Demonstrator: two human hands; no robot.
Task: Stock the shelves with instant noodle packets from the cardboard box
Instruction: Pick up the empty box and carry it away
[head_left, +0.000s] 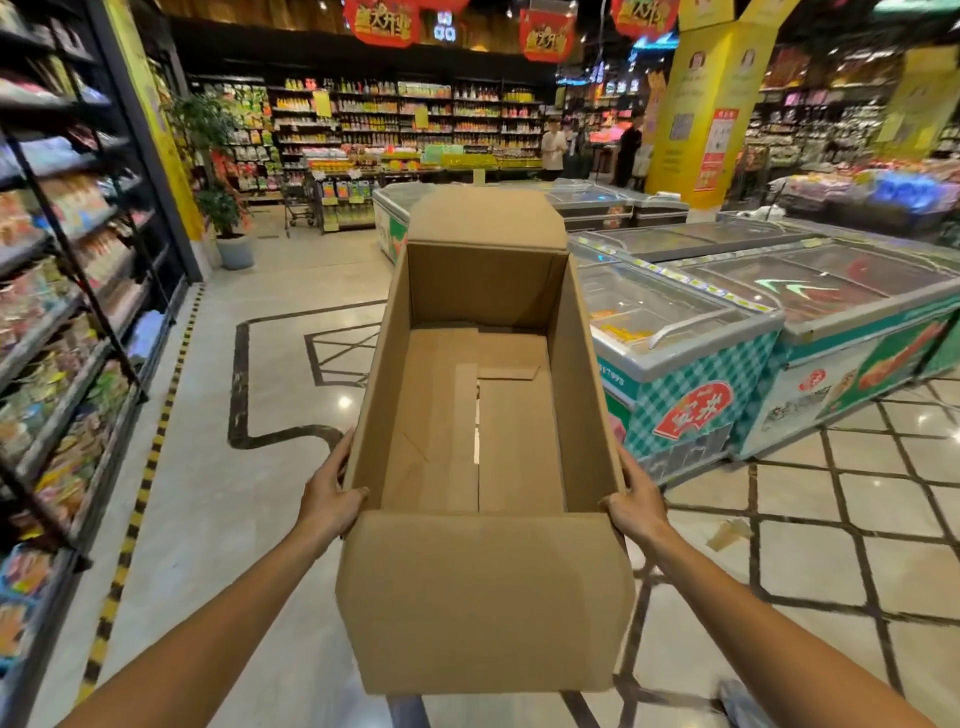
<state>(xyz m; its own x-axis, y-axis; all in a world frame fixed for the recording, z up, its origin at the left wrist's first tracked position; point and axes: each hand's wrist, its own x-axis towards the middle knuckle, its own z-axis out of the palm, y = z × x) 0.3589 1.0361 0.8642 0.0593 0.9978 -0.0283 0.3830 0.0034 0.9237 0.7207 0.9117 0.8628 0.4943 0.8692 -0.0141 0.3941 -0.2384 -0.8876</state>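
I carry a brown cardboard box (483, 597) in front of me above the aisle floor, its flaps open and its inside holding nothing. My left hand (327, 499) grips the box's left wall, thumb hooked over the rim. My right hand (636, 501) grips the right wall the same way. Dark shelves (62, 322) packed with colourful packets run along the left edge of the view.
Chest freezers (691, 332) with glass lids line the right side of the aisle. A potted plant (228, 218) stands at the shelf's far end. A yellow pillar (711, 104) rises at the back right, with two people near it. A scrap of cardboard (730, 534) lies on the tiled floor.
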